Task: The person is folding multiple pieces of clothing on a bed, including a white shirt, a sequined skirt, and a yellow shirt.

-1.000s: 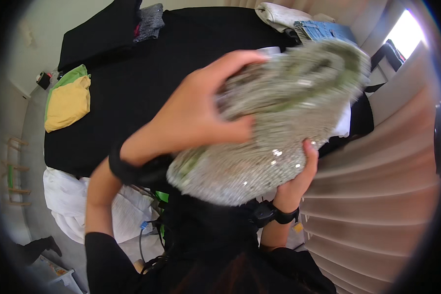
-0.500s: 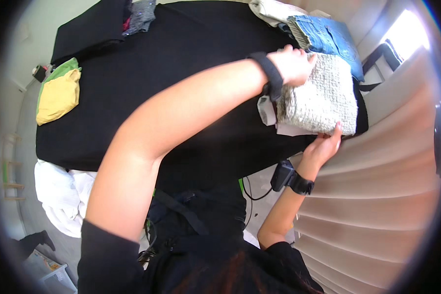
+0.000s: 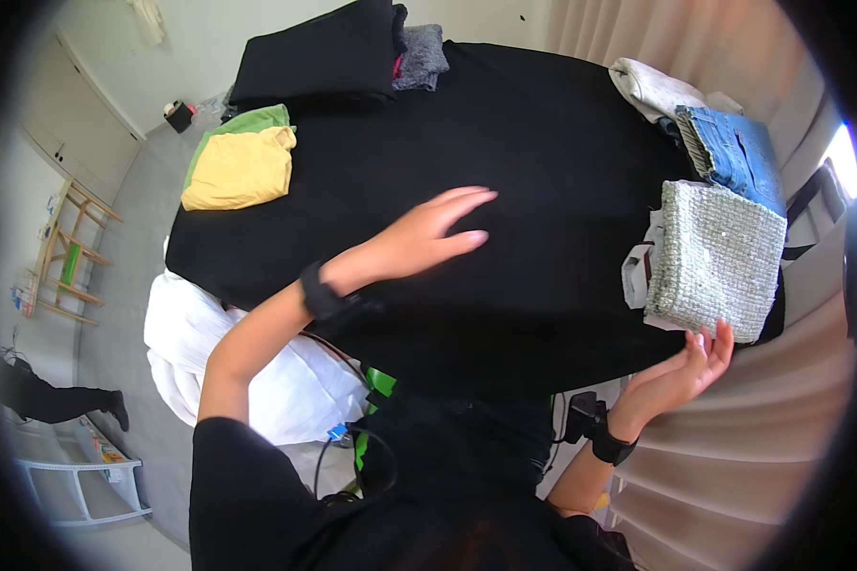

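Observation:
My left hand (image 3: 414, 238) hovers over the middle of the black-covered table (image 3: 505, 285), its thumb and fingers apart and nothing in it. My right hand (image 3: 681, 379) is open at the near edge of a folded grey-white tweed garment (image 3: 719, 262), its fingertips at the fabric edge; whether they touch cannot be told. The tweed piece lies on the right side of the table on top of white items, one with a strap-like loop (image 3: 635, 276) sticking out to the left. Just beyond it are folded blue jeans (image 3: 733, 152).
A folded white cloth (image 3: 652, 88) lies at the back right. Folded yellow (image 3: 243, 169) and green (image 3: 267, 118) clothes sit at the left, with black (image 3: 319, 57) and grey (image 3: 421, 59) ones behind. White fabric (image 3: 286, 376) is heaped at the near left. A beige curtain (image 3: 733, 428) hangs close on the right.
My left hand has left the tweed garment and swung left over the table. My right hand stays by the garment's near edge. The view has shifted to show more of the left.

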